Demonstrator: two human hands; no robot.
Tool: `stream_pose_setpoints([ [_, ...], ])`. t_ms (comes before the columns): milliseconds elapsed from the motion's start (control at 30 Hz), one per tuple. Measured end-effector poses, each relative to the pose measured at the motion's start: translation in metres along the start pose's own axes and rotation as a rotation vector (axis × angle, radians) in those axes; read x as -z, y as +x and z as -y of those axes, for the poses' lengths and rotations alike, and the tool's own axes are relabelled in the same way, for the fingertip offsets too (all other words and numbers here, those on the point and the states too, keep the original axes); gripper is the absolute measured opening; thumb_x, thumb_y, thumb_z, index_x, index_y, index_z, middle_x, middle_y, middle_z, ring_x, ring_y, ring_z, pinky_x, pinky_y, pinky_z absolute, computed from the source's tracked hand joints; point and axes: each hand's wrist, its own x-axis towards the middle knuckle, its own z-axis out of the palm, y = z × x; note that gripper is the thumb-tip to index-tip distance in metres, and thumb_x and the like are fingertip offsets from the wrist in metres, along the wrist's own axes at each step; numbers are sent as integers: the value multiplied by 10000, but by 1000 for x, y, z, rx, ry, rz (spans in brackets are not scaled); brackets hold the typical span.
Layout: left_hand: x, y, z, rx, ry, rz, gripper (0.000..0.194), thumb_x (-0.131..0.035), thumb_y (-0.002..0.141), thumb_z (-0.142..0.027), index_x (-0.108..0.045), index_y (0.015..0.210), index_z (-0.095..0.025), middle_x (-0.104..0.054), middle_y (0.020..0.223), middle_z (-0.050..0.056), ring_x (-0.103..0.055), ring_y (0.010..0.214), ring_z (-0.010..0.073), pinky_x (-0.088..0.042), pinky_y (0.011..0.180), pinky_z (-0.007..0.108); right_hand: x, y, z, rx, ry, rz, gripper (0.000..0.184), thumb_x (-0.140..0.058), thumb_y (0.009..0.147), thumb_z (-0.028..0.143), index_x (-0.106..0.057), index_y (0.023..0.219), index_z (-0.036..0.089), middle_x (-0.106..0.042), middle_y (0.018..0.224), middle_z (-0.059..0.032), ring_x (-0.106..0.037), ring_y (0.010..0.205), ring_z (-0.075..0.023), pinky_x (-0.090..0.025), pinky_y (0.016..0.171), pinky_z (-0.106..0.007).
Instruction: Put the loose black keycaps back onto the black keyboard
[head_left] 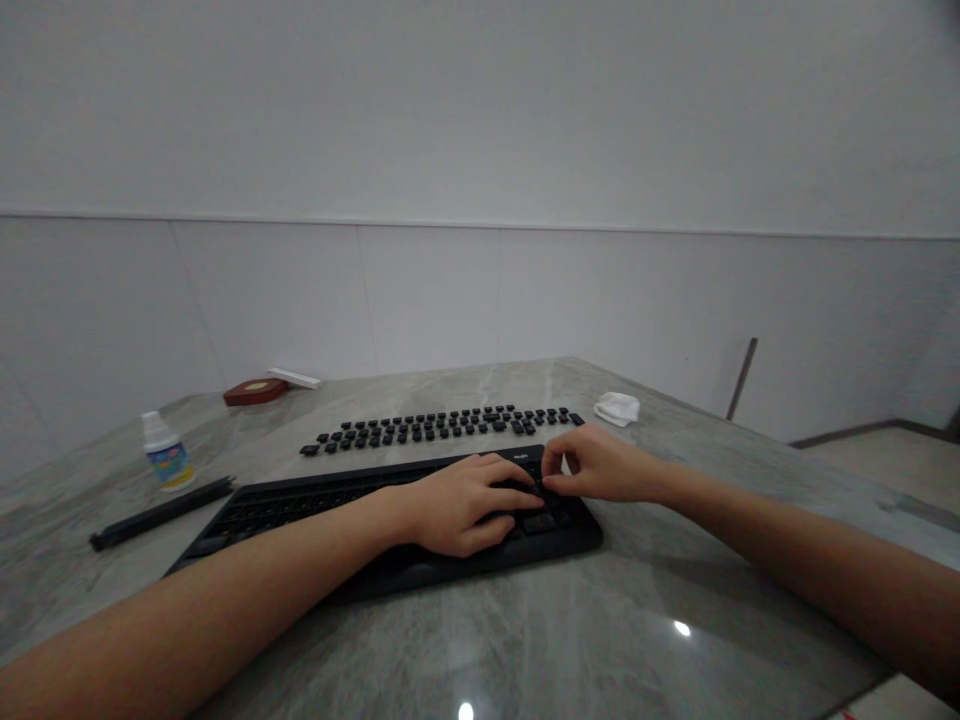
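A black keyboard (420, 580) lies at a slant on the marbled table, its keys facing up. My left hand (469, 505) rests on its right half with the fingers stretched out and spread over the keys. At the keyboard's right end, my right hand (596, 462) has its thumb and forefinger curled together in a pinch at the keys. Whatever sits between those fingertips is too small to make out. Behind the keyboard, several loose black keycaps (427, 432) are laid out in rows. Parts of the keyboard are hidden under my left hand and forearm.
A white bottle with a blue and yellow label (170, 465) stands at the left, with a long black bar (161, 515) beside it. Farther back are a reddish-brown box (255, 392) and a white strip (295, 378). Crumpled white tissue (618, 409) lies right of the keycaps.
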Motion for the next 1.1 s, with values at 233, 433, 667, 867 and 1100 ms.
stream_pose_setpoints([
  [233,-5,-1,3,-15,12,-22,401,-466,897,-216,-579,1276,-146,-540,1299,145,-539,1160,261,-422,1043,395,-3,1,-6,95,-18,-6,101,-638,762,196,-718,819,172,-652,670,7,-541,572,-104,-395,568,-213],
  [433,-5,-1,3,-30,15,-39,396,-465,888,-192,-590,1260,-143,-555,1286,136,-540,1165,248,-420,1047,371,0,0,-19,346,25,33,116,-599,849,219,-705,851,170,-697,807,-32,-609,684,-114,-447,645,-216],
  [667,-8,-1,4,-38,-12,-57,401,-477,880,-187,-577,1269,-176,-559,1287,130,-549,1162,258,-437,1030,397,1,0,-19,460,34,17,153,-566,875,205,-700,822,153,-706,846,-69,-610,652,-113,-465,602,-221],
  [867,-8,-1,5,-25,1,-49,398,-476,887,-195,-579,1271,-177,-540,1312,128,-546,1169,261,-426,1041,395,0,-1,-19,489,38,-2,141,-569,856,174,-689,786,144,-699,834,-73,-582,615,-101,-449,567,-209],
  [1100,-7,-1,4,-48,10,-35,412,-459,890,-182,-558,1289,-160,-523,1373,110,-538,1172,253,-417,1051,396,0,-1,-20,517,6,3,145,-552,857,172,-686,812,139,-697,826,-74,-557,568,-91,-442,542,-209],
])
